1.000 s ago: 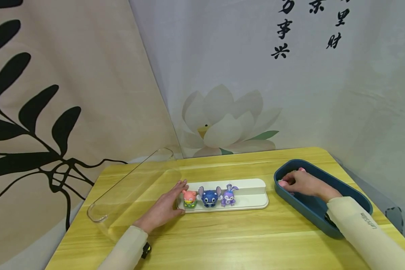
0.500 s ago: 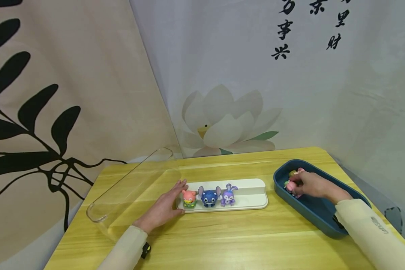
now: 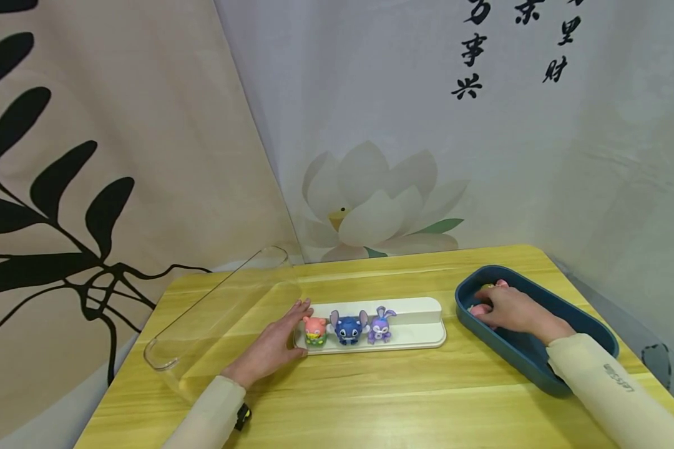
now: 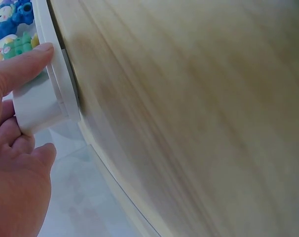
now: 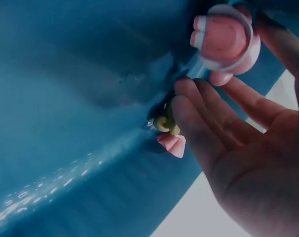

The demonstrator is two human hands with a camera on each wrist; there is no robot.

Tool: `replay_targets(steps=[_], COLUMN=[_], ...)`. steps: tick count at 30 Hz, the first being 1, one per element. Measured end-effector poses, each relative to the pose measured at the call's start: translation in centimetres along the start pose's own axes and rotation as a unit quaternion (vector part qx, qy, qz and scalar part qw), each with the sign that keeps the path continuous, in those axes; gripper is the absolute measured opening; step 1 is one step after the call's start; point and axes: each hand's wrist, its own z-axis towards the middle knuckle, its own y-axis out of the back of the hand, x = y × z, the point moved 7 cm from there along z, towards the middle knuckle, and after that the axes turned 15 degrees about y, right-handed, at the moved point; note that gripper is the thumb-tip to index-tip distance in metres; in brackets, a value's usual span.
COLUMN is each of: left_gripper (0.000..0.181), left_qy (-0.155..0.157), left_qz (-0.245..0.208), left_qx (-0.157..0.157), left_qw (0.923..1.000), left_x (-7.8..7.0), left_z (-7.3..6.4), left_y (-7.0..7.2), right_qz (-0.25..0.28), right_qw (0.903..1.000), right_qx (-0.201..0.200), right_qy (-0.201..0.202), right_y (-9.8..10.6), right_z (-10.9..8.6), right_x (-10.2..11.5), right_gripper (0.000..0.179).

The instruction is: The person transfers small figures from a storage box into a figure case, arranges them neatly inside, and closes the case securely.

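My left hand (image 3: pixel 271 349) holds the left end of a white stepped display base (image 3: pixel 418 333), its thumb (image 4: pixel 38 55) on the front rim and the other fingers round the back. Three figurines stand in a row on the base: a pink and green one (image 3: pixel 316 330), a blue big-eared one (image 3: pixel 349 328) and a purple rabbit (image 3: pixel 380 325). Inside a dark blue tray (image 3: pixel 586 318), my right hand (image 3: pixel 519 310) pinches a pink figurine (image 5: pixel 226 42) between thumb and index finger. Beside its other fingers lies a yellow-green and pink figurine (image 5: pixel 171 140), partly hidden.
A clear plastic cover (image 3: pixel 219 312) stands on the wooden table (image 3: pixel 382 399), left of the base and behind the left hand. Printed cloth (image 3: pixel 382 125) hangs along the table's back edge.
The right hand shifted slightly right, then back left and down over the figurines in the tray. The left hand, the base and its row of figurines have kept still.
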Motion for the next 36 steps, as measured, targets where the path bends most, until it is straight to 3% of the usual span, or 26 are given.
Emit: replay_targets(steps=[11, 16, 27, 36], left_gripper=[0.086, 0.086, 0.086, 0.086], left_qy=[0.0, 0.0, 0.003, -0.001], left_qz=[0.002, 0.003, 0.004, 0.002], left_qx=[-0.001, -0.002, 0.002, 0.003], left_qw=[1.0, 1.0, 1.0, 1.0], left_x=[-0.04, -0.13, -0.14, -0.14], left_z=[-0.03, -0.06, -0.19, -0.06], left_y=[0.02, 0.07, 0.06, 0.04], right_qz=[-0.006, -0.013, -0.037, -0.069], right_qw=[0.9996, 0.9996, 0.9991, 0.9968], right_qx=[-0.027, -0.026, -0.019, -0.023], right_qy=[0.001, 0.0, 0.004, 0.032], right_y=[0.61, 0.67, 0.37, -0.1], right_z=[0.0, -0.08, -0.02, 0.51], right_x=[0.6, 0.82, 0.72, 0.78], right_gripper=[0.036, 0.023, 0.015, 0.032])
